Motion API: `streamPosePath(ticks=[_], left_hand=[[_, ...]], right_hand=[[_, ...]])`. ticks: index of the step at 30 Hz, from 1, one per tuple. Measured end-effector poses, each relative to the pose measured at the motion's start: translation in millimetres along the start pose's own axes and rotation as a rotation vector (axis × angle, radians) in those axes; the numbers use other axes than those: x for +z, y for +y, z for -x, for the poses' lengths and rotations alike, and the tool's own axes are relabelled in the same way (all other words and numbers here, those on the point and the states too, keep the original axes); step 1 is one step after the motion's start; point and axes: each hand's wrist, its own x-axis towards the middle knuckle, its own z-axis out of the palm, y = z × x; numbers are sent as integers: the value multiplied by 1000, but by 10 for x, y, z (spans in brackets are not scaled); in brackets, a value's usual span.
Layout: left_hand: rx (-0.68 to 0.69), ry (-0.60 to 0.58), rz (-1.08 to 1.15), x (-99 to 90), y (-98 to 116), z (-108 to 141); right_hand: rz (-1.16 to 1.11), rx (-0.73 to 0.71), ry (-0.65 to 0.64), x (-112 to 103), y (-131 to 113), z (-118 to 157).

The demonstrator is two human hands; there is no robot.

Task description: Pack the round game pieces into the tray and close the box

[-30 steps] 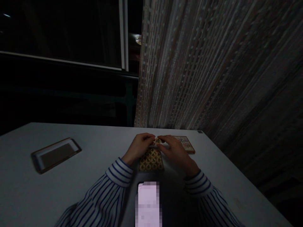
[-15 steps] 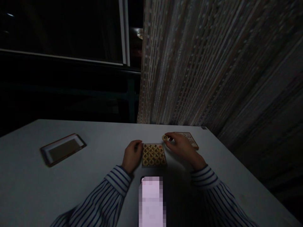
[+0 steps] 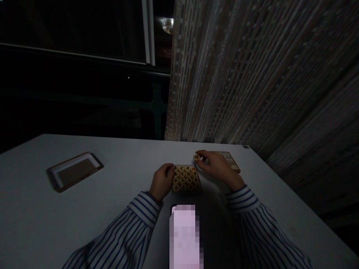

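Observation:
A clear tray of xiangqi pieces, round and tan with dark characters and one red one, lies on the white table in front of me. My left hand is at its left edge, fingers curled against the rim. Just past the tray's far right corner, my right hand pinches a single xiangqi piece between thumb and fingertips, its character side showing. That piece is held apart from the rows in the tray. Behind my right hand lies a flat printed box, partly covered by the hand.
An open shallow box or lid with a white inside lies on the left of the white table. Close to me is a phone with a blurred, lit screen. A striped curtain hangs behind the table; the room is dark.
The view has tilted slightly, so most things sit a little higher in the picture. Both hands keep nearly the same pose, and the piece stays pinched in my right hand.

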Motion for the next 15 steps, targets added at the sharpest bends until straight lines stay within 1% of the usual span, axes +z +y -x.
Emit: streamPosePath(ticks=[3,7,11,15], left_hand=[[-6,-9,9,4,-5,-6],[-5,7,13,8,-10,-18],[-7,10,10,10,-16,-25],[-3,0,5,20,-32,-30]], right_hand=[[16,-1,-40,31,19,-22],[33,-9,-80,61,65,-56],[32,-59,-101,88,102,-92],[33,-97,-96,133,118,-113]])
